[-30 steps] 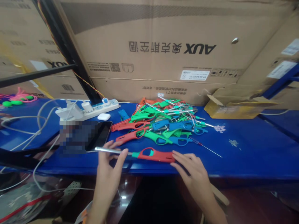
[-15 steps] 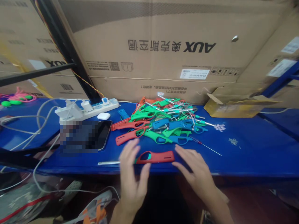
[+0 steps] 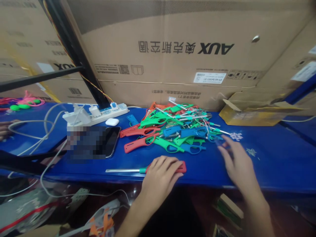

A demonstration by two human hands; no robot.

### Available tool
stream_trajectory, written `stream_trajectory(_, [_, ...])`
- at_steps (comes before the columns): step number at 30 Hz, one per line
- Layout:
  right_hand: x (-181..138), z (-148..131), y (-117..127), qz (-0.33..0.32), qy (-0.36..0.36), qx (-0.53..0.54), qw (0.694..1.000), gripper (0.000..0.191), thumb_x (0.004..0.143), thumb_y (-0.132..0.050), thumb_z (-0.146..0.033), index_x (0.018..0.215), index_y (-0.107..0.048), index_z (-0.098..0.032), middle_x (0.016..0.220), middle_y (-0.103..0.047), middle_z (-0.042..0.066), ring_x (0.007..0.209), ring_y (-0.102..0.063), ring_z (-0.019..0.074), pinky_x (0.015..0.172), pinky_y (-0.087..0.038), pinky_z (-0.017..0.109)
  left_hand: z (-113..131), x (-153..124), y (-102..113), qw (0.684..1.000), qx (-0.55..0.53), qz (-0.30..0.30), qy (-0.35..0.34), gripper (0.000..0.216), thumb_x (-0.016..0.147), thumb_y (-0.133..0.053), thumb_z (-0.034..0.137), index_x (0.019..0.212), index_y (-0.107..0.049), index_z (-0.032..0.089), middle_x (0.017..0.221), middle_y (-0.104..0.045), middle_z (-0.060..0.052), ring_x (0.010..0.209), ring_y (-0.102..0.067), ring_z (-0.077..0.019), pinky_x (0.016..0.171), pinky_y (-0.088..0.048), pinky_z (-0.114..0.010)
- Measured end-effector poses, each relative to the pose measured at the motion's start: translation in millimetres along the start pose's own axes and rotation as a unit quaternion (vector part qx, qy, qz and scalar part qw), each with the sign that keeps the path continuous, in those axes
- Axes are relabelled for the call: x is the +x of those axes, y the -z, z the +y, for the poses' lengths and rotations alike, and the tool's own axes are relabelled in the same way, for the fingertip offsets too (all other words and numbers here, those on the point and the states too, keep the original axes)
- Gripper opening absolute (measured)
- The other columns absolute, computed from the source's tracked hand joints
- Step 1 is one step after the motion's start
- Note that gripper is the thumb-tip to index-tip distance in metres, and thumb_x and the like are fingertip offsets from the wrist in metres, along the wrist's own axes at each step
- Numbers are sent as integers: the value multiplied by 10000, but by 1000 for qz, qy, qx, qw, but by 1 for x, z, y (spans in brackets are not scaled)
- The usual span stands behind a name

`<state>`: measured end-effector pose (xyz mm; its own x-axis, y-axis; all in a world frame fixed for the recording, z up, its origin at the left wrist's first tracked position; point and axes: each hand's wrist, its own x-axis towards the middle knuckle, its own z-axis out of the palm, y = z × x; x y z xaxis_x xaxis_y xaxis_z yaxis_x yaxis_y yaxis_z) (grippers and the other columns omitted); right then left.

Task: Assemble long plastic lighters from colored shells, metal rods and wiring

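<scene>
A gas lighter with a red handle (image 3: 182, 167) and a long metal tube (image 3: 122, 170) lies along the front of the blue table. My left hand (image 3: 161, 174) is closed over its handle from above, covering the trigger loop. My right hand (image 3: 235, 159) is raised by the right end of the lighter pile, thumb and forefinger pinched on a small see-through piece, seemingly the handle of a thin screwdriver (image 3: 218, 142); it is blurred and mostly hidden. Behind the hands lies a heap of red, green and blue lighters (image 3: 170, 128), with shells, metal tubes and wires mixed in.
On the left are a phone (image 3: 112, 141), a white earphone case (image 3: 112, 122) and a power strip (image 3: 120, 110) with loose cables. An open carton (image 3: 249, 115) stands back right, near small pale bits (image 3: 251, 151). Another person's hand (image 3: 6, 130) shows at far left.
My left hand has come down onto the red lighter's handle. My right hand has left the lighter's end and moved right to the thin screwdriver, which no longer lies on the table.
</scene>
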<state>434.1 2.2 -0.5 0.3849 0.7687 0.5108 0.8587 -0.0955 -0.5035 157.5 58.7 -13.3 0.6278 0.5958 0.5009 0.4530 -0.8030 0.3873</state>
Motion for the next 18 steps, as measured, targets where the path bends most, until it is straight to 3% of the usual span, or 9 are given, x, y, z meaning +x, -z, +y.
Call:
stream_trajectory(2, [-2, -24, -4, 126, -55, 131, 982, 530, 1030, -527, -424, 1531, -437, -276, 1191, -582, 128, 743, -608, 168, 650, -532, 315, 1, 0, 0, 1000, 5, 1, -8, 254, 1022, -607, 314, 1264, -656, 253, 1194, -727, -37, 1017, -633, -223, 861, -467, -379])
stream_trajectory(4, [-6, -51, -17, 200, -38, 288, 936, 562, 1017, -573, -390, 1544, -377, -374, 1224, -532, 82, 659, -585, 118, 503, -511, 265, 1, 0, 0, 1000, 7, 5, -9, 248, 1027, -599, 316, 1262, -662, 268, 1183, -728, -21, 997, -625, -215, 843, -462, -372])
stream_trajectory(8, [-13, -89, -53, 160, 21, 431, 888, 457, 1057, -503, -280, 1483, -443, -434, 989, -545, 12, 677, -628, 130, 530, -585, 288, 0, 0, -1, 1000, 13, 2, -2, 245, 1022, -611, 324, 1256, -673, 288, 1174, -732, -1, 979, -613, -213, 820, -457, -370])
stream_trajectory(11, [-18, -98, -70, 111, 44, 467, 876, 450, 1055, -494, -254, 1464, -445, -433, 1029, -542, 29, 657, -651, 131, 550, -614, 326, 1, 0, -1, 1000, 9, 1, 2, 241, 1021, -614, 333, 1247, -681, 286, 1161, -736, 1, 969, -613, -211, 818, -457, -376])
stream_trajectory(18, [-22, -98, -71, 113, 47, 485, 866, 417, 1048, -492, -235, 1428, -465, -406, 1145, -529, 71, 807, -674, 173, 575, -645, 335, 1, 0, -1, 1000, 2, 16, 11, 230, 1016, -623, 347, 1222, -696, 275, 1110, -747, -11, 913, -607, -199, 781, -457, -369])
